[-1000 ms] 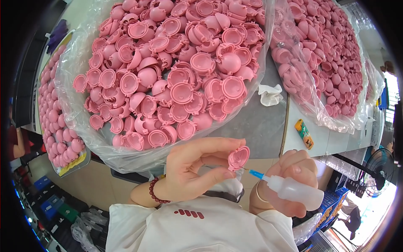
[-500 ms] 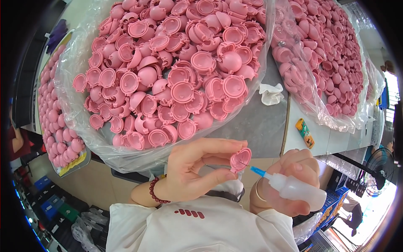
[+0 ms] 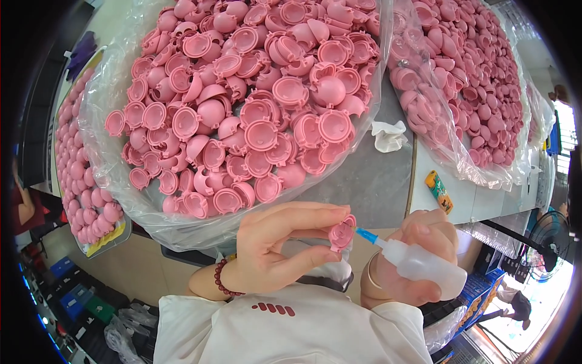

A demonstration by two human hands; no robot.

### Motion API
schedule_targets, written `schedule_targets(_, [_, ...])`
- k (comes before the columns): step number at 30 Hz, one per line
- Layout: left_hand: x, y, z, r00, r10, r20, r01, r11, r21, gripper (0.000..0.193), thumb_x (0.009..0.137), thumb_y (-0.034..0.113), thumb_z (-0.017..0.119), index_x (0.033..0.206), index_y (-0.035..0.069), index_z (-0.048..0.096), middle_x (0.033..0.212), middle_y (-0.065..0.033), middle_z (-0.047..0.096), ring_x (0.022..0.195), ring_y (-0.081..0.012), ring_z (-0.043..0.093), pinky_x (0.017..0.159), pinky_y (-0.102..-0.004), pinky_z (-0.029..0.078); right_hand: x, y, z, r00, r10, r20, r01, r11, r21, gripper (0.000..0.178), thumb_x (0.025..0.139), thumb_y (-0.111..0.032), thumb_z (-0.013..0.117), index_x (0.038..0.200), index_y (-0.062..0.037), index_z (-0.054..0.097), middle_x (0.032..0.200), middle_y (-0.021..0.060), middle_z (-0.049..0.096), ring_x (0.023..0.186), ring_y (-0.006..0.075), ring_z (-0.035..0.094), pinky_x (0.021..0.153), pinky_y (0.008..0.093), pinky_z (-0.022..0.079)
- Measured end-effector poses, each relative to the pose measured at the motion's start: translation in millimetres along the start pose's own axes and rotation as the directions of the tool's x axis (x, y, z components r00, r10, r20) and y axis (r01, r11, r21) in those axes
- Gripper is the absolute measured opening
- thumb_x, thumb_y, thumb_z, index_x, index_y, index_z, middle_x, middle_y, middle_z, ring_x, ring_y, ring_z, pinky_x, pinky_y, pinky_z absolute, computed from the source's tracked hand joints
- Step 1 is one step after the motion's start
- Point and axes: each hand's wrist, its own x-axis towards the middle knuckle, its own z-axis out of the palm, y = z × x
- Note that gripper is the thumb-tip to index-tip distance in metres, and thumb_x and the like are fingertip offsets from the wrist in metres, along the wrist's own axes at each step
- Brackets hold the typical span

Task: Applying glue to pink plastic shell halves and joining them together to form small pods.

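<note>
Between the thumb and fingers of my left hand (image 3: 276, 246) is a small pink plastic half-shell (image 3: 341, 233), its hollow side turned toward the right. My right hand (image 3: 418, 255) is wrapped round a translucent squeeze bottle (image 3: 424, 267), tilted so that its blue needle tip (image 3: 367, 235) points at the shell. The tip is at the shell's hollow; whether it touches the inner wall I cannot tell. Beyond my hands, a clear plastic bag (image 3: 154, 221) lies spread on the table, heaped with pink half-shells (image 3: 260, 134).
A second bag of pink shells (image 3: 467, 91) covers the far right. A crumpled white tissue (image 3: 388, 136) and a yellow-green lighter (image 3: 438, 192) lie on the grey table (image 3: 379, 182). At the left stands a tray of closed pink balls (image 3: 91, 212); a black fan (image 3: 545, 239) is at the right.
Both hands have shifted slightly left. The half-shell has turned a little, and the bottle's blue tip has moved up and left with it.
</note>
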Motion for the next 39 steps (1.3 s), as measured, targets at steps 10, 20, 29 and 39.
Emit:
schedule_targets(10, [4.4,-1.5,4.6,0.951,0.31,0.018,-0.286,0.852,0.439,0.035,0.065,-0.006,0.065,0.098,-0.004,0.055,0.098,-0.0214,0.057,0.085,-0.0233,0.06,0.067,-0.0276,0.049,-7.9,6.4,-2.1,0.988,-0.055,-0.147,0.093,0.961,0.259,0.058,0.084,-0.048,0.037,0.105,0.0044,0.049,0.071,0.0088,0.046,0.061,0.0174,0.041,0.043,0.0235,0.025])
schedule_targets(20, [5.5,-14.1,3.6,0.964,-0.019,0.265,0.221,0.613,-0.759,0.036,0.08,-0.003,0.051,0.114,-0.004,0.039,0.119,-0.0226,0.043,0.104,-0.0232,0.05,0.087,-0.035,0.043,-11.8,85.1,-185.5,0.694,0.173,-0.699,-0.603,0.67,-0.433,0.044,0.076,-0.016,0.061,0.111,0.0034,0.04,0.1,0.0147,0.058,0.085,0.0158,0.055,0.067,0.0257,0.04])
schedule_targets(29, [3.9,-8.1,5.3,0.995,-0.072,0.076,0.1,0.875,-0.474,0.035,0.07,0.003,0.067,0.101,0.0,0.051,0.104,-0.0213,0.053,0.086,-0.0224,0.058,0.073,-0.0318,0.049,-15.7,96.6,-189.7,0.729,-0.095,-0.678,-0.506,0.592,-0.627,0.047,0.069,-0.006,0.067,0.107,0.0041,0.04,0.099,0.0119,0.054,0.088,0.0192,0.053,0.069,0.0276,0.045])
schedule_targets(39, [3.2,5.6,12.2,0.978,0.151,0.146,-0.173,0.972,0.16,0.033,0.058,0.0,0.072,0.088,-0.001,0.059,0.094,-0.018,0.058,0.08,-0.0226,0.059,0.067,-0.0277,0.049,89.4,108.4,-119.0,0.91,0.272,0.312,0.096,0.596,-0.797,0.03,0.07,-0.005,0.06,0.1,-0.0022,0.054,0.097,0.01,0.056,0.09,0.0219,0.052,0.08,0.0297,0.039])
